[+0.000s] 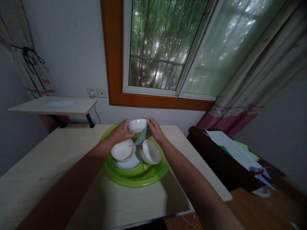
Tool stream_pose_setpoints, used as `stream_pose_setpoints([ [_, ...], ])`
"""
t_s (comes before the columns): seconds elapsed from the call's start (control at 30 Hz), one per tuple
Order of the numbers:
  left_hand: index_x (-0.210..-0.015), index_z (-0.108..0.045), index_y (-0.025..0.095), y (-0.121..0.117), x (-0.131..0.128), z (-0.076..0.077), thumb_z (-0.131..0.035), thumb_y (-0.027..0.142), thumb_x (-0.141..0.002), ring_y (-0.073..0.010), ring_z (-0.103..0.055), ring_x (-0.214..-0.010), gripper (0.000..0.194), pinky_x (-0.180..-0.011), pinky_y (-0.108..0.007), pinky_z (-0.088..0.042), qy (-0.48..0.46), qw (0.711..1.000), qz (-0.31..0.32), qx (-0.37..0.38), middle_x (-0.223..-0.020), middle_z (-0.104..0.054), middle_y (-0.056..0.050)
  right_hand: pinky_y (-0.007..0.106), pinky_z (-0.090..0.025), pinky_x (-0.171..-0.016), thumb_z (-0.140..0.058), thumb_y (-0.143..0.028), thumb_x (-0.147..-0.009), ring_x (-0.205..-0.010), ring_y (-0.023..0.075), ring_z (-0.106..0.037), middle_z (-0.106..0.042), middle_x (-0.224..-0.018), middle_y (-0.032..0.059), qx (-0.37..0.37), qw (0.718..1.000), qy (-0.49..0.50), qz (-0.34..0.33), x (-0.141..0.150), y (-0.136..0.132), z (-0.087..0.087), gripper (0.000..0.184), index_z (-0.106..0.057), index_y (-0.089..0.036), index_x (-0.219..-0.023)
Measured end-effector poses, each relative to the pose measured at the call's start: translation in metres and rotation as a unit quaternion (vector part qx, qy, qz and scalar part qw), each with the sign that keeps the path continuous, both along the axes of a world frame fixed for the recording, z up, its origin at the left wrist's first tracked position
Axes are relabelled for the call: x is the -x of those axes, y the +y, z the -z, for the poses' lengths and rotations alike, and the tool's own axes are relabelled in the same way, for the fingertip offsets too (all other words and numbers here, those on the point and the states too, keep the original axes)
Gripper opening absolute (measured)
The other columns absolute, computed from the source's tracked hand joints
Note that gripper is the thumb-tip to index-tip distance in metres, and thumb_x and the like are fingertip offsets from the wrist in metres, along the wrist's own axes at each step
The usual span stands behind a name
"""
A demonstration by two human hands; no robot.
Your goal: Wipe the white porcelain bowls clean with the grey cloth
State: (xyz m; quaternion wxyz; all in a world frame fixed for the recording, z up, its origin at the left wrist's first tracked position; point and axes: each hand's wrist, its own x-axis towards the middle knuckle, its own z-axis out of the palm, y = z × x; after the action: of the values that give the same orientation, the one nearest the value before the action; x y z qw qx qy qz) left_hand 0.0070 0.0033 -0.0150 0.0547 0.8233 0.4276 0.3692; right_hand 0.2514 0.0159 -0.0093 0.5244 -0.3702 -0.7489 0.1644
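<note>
My left hand grips the left side of a white bowl, raised over the far part of a round green basin. A grey cloth is pinched in my right hand against the bowl's right rim, its lower end hanging down. Below, in the basin, one white bowl rests on a white plate. Beside it on the right, another white bowl with a red mark leans tilted. A small light-brown piece, its kind unclear, pokes out between them.
The basin stands on a pale wooden table. A small raised shelf bearing a paper sheet is at the back left. Behind are a wall socket and a window. Papers lie on a dark cabinet at right.
</note>
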Motion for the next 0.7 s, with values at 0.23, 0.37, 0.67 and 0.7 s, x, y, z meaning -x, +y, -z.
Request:
stream_pose_setpoints([
  [0.23,-0.115,-0.049,0.021,-0.0007,0.0006,-0.0017,-0.072,0.035,-0.072,-0.0263,-0.064,-0.099,0.052,-0.084,-0.037,-0.051,-0.008,1.000,0.010,0.002,-0.108,-0.062,-0.008,0.040,-0.046,-0.103,-0.047,-0.054,-0.099,-0.114,0.0238,-0.060,-0.068,-0.116,0.0076,0.011,1.000,0.011,-0.008,-0.0009,0.0013,0.0013,0.041,-0.067,-0.023,-0.117],
  [0.37,-0.116,-0.049,0.021,-0.0029,0.0013,-0.0031,-0.071,0.035,-0.073,-0.0260,-0.063,-0.099,0.051,-0.084,-0.037,-0.050,0.002,1.000,0.010,0.002,-0.108,-0.062,-0.008,0.040,-0.046,-0.102,-0.048,-0.052,-0.098,-0.113,0.0242,-0.060,-0.068,-0.113,0.0070,0.018,1.000,0.019,-0.006,-0.0015,0.0030,0.0034,0.039,-0.067,-0.022,-0.113],
  [0.67,-0.115,-0.048,0.021,-0.0048,0.0003,-0.0044,-0.073,0.035,-0.073,-0.0262,-0.064,-0.098,0.052,-0.083,-0.037,-0.051,0.011,1.000,0.000,0.002,-0.108,-0.062,-0.009,0.036,-0.047,-0.098,-0.050,-0.055,-0.096,-0.111,0.0230,-0.059,-0.068,-0.111,0.0052,0.051,0.997,0.046,-0.022,-0.0006,0.0019,0.0036,0.039,-0.066,-0.023,-0.112],
  [0.7,-0.116,-0.048,0.020,-0.0046,0.0003,-0.0044,-0.072,0.035,-0.073,-0.0264,-0.064,-0.098,0.052,-0.084,-0.037,-0.051,0.012,1.000,0.001,0.001,-0.108,-0.062,-0.009,0.036,-0.047,-0.098,-0.051,-0.055,-0.096,-0.111,0.0229,-0.058,-0.068,-0.111,0.0050,0.054,0.997,0.049,-0.023,-0.0006,0.0019,0.0036,0.038,-0.066,-0.024,-0.111],
])
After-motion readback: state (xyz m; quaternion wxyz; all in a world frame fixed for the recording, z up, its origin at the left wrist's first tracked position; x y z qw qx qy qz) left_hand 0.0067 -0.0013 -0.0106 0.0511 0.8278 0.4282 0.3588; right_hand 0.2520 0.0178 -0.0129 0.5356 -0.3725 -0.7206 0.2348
